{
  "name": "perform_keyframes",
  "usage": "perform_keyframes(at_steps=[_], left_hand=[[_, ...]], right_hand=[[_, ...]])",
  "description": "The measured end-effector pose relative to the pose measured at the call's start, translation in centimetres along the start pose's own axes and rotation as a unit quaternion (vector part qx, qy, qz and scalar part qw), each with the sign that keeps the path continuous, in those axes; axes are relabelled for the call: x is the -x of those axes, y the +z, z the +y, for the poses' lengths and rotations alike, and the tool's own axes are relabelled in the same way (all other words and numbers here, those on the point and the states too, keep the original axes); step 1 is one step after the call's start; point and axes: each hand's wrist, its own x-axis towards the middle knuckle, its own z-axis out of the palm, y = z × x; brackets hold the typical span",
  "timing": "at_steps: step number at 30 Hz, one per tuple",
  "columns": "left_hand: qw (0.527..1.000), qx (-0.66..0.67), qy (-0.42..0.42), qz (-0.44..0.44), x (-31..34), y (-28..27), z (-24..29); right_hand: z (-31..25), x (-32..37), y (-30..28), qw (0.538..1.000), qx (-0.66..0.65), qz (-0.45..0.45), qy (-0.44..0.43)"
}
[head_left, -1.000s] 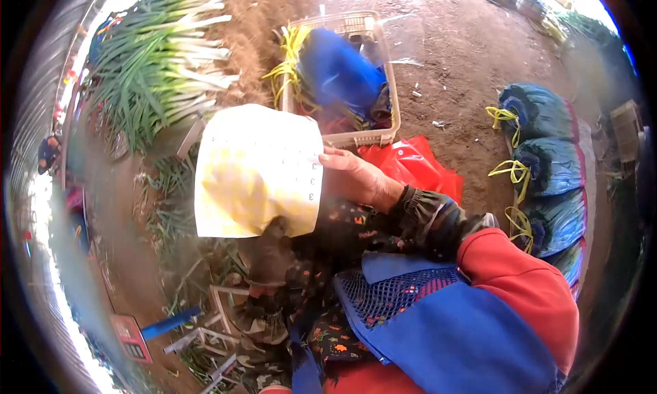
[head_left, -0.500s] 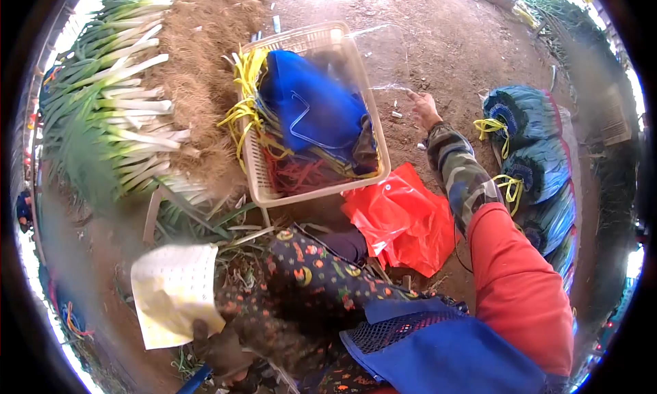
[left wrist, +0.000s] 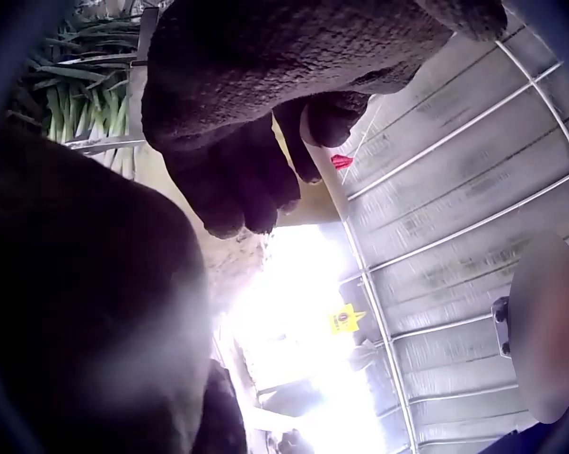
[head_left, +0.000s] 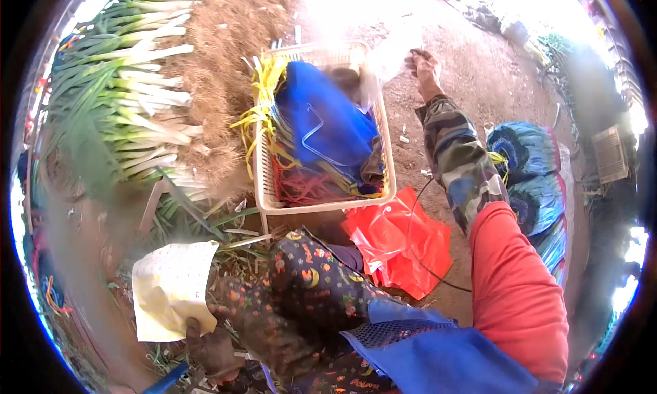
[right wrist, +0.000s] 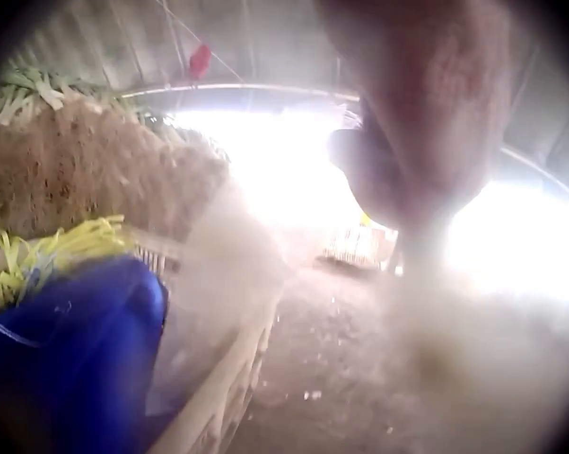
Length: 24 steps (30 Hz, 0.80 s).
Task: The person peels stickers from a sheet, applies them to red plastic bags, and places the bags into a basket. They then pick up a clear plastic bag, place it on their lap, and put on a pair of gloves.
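My left hand (head_left: pixel 212 353), in a dark glove, grips the lower edge of a pale yellow sheet (head_left: pixel 171 284) with rows of small print. In the left wrist view the dark textured glove (left wrist: pixel 265 76) fills much of the picture. Bare and stretched far forward, my right hand (head_left: pixel 426 72) has curled fingers, pinching clear plastic film (head_left: pixel 393 55) beyond the crate's back right corner. That film is a whitish blur (right wrist: pixel 227 246) in the right wrist view. Yellow ties (head_left: pixel 270 86) and a blue cloth (head_left: pixel 328 124) fill the beige crate (head_left: pixel 328 206).
Leeks (head_left: pixel 154 72) are heaped at the left, roots toward the crate. A red plastic bag (head_left: pixel 404 247) lies in front of the crate. Blue-wrapped bundles (head_left: pixel 530 151) line the right side. A thin dark cable (head_left: pixel 438 278) crosses the red bag.
The sheet has gone from in front of me to the lower left in my left hand. My right hand has left the sheet, reached forward to the clear film and lifted it.
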Motion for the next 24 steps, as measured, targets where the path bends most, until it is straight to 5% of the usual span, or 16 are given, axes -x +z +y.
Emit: perform_keyframes(at_steps=[5, 8, 12, 14, 16, 17, 22, 24], left_hand=[[0.993, 0.101, 0.049, 0.045, 4.6, -1.6, 0.1], [0.985, 0.162, 0.067, -0.003, 7.4, -1.0, 1.0], [0.954, 0.293, -0.023, -0.055, 12.4, 1.9, 3.8], [0.951, 0.285, -0.034, -0.113, 14.0, 1.9, 5.3], [0.898, 0.385, -0.014, -0.213, 14.4, 1.0, 5.3], [0.925, 0.219, 0.119, -0.286, 13.9, -0.8, 4.9], [0.884, 0.161, 0.165, -0.407, 16.1, 3.1, 6.0], [0.858, 0.138, 0.247, -0.429, 15.4, 4.0, 6.4]], right_hand=[[-11.4, 5.5, 1.3, 0.958, -0.075, -0.225, -0.16], [-18.2, 13.9, 2.5, 0.935, -0.137, -0.306, -0.116], [-22.6, 24.3, 4.8, 0.855, -0.306, -0.417, -0.044], [-23.4, 29.6, 6.8, 0.829, -0.344, -0.44, -0.034], [-23.3, 34.8, 8.9, 0.821, -0.359, -0.442, -0.035], [-23.8, 37.6, 9.3, 0.814, -0.357, -0.458, -0.008], [-18.9, 50.4, 12.7, 0.738, -0.345, -0.565, 0.134], [-17.5, 54.5, 13.0, 0.624, -0.41, -0.636, 0.196]])
